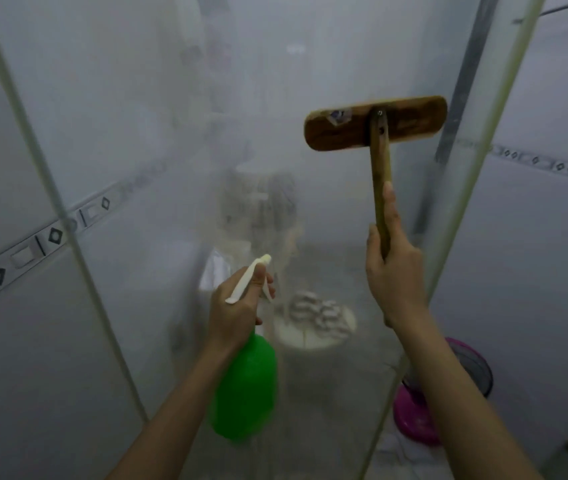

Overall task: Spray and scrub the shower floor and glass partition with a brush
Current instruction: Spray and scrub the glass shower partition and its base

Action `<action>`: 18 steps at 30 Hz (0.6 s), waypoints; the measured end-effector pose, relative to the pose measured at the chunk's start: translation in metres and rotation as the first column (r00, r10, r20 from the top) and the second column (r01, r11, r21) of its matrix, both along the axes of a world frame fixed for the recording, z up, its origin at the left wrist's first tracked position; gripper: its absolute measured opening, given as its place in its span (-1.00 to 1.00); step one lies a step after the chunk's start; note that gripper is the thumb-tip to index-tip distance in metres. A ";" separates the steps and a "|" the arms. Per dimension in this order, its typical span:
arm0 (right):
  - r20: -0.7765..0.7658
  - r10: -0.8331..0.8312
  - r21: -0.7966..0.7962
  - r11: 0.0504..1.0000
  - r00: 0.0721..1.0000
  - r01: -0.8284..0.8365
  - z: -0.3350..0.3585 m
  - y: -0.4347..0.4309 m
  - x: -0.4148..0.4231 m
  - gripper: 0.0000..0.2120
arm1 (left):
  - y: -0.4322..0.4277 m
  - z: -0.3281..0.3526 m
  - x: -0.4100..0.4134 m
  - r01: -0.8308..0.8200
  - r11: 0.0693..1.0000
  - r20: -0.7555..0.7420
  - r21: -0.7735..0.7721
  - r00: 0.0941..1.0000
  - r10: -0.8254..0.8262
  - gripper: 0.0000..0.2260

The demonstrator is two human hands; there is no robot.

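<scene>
While raised at the glass partition (171, 98), brush (376, 123): wooden head up, handle (380, 188) below.
Right hand (393, 275): grip curled round the handle.
Left hand (236, 310): grip curled round green spray bottle (246, 386).

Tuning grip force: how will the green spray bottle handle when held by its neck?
The green spray bottle is probably light: the left hand holds it one-handed by the neck. Likely pendulous: the bulbous body hangs below the grip, blurred.
</scene>
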State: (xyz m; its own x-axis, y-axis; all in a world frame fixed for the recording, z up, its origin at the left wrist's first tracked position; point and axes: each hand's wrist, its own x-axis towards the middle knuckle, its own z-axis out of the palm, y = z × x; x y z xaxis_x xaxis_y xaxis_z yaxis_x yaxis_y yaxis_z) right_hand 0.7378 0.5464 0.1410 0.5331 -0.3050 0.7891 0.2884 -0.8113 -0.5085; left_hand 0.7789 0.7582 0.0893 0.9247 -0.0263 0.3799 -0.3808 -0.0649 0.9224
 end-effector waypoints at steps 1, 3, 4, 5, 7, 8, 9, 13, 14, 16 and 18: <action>0.025 -0.005 -0.013 1.000 1.000 0.006 0.009 -0.005 0.002 -0.41 | -0.006 0.002 0.001 0.020 1.000 -0.015 -0.011 1.000 -0.020 -0.59; 0.029 -0.031 -0.049 0.998 0.999 0.033 -0.004 -0.015 0.001 -0.41 | -0.016 0.007 0.001 0.045 0.996 -0.050 -0.071 0.998 -0.049 -0.53; 0.004 -0.042 -0.071 0.997 0.999 0.042 -0.026 -0.020 -0.004 -0.39 | -0.019 0.009 0.002 0.052 0.993 -0.055 -0.109 0.997 -0.058 -0.52; -0.031 -0.054 -0.072 0.996 0.998 0.052 -0.053 -0.025 -0.012 -0.37 | -0.019 0.009 0.003 0.054 0.989 -0.048 -0.136 0.997 -0.061 -0.52; -0.124 -0.070 -0.014 0.998 0.990 0.069 -0.095 -0.027 -0.031 -0.29 | -0.018 0.009 0.005 0.066 0.988 -0.004 -0.138 0.998 -0.067 -0.53; -0.157 -0.059 0.021 0.998 0.986 0.063 -0.100 -0.025 -0.038 -0.26 | -0.017 0.009 0.006 0.079 0.989 0.021 -0.123 0.997 -0.077 -0.57; -0.158 -0.052 0.010 0.998 0.986 0.055 -0.090 -0.023 -0.039 -0.26 | -0.017 0.010 0.006 0.089 0.990 0.043 -0.111 0.995 -0.085 -0.62; 0.051 -0.058 -0.037 0.997 0.997 0.060 0.048 -0.017 0.002 -0.41 | -0.019 0.023 0.000 0.073 0.991 0.088 -0.111 0.994 -0.063 -0.64; 0.108 -0.050 -0.029 0.998 0.993 0.054 0.081 -0.019 0.009 -0.43 | -0.020 0.026 0.000 0.060 0.992 0.096 -0.112 0.994 -0.049 -0.64; 0.165 -0.078 -0.044 0.995 0.983 0.086 0.102 -0.024 0.016 -0.44 | -0.019 0.032 -0.001 0.039 0.994 0.109 -0.106 0.994 -0.027 -0.67; 0.121 -0.070 -0.027 0.997 0.990 0.073 0.053 -0.028 0.007 -0.43 | -0.017 0.035 -0.002 0.042 0.992 0.141 -0.117 0.990 -0.025 -0.75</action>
